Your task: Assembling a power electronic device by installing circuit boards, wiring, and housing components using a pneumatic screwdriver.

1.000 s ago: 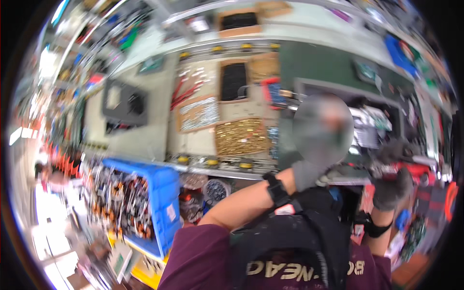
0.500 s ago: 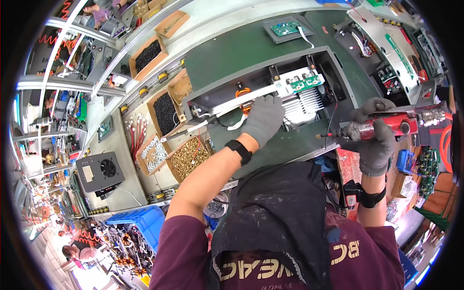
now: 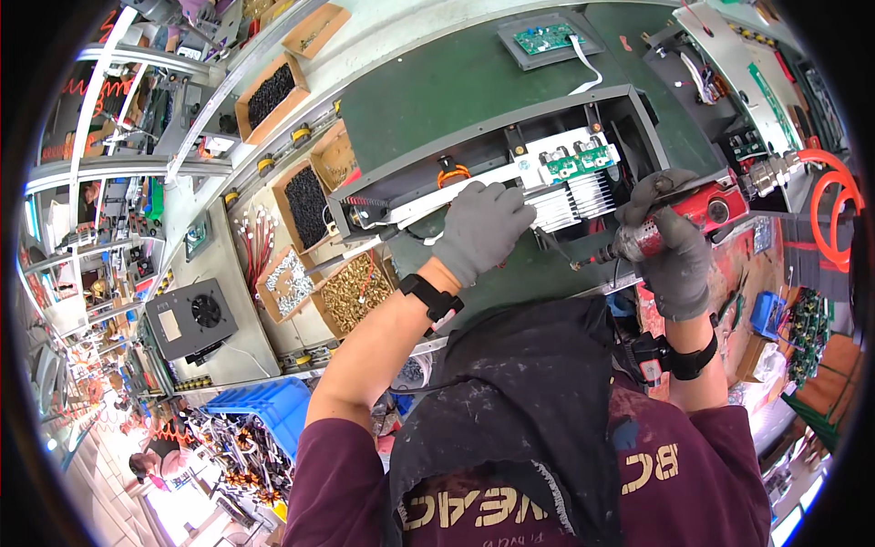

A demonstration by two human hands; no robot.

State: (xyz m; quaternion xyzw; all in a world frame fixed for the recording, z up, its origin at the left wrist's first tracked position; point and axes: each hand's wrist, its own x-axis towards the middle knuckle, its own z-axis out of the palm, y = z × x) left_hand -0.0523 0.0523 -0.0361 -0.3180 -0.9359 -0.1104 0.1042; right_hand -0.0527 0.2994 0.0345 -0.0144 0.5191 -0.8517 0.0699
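My right hand (image 3: 674,264), in a grey glove, is wrapped round a red air screwdriver (image 3: 706,208). The tool points left, and its bit end is just in front of the open metal case (image 3: 428,173). My left hand (image 3: 483,232), also gloved, reaches over the case's near side with its fingers curled together; whatever lies in them is hidden. Close to its fingertips are the finned heat sink (image 3: 574,202) and a green circuit board (image 3: 579,162) on a white plate. A copper-wound coil (image 3: 453,175) sits inside the case beyond the left hand.
Cardboard boxes of gold screws (image 3: 354,294), silver screws (image 3: 292,284) and black parts (image 3: 307,205) stand at left. A circuit board on a grey plate (image 3: 547,41) lies behind the case. An orange air hose (image 3: 825,196) curls at right. A grey fan unit (image 3: 193,319) stands far left.
My right hand has brought the air screwdriver left, closer to the case's near side. My left hand has shifted slightly left and toward me.
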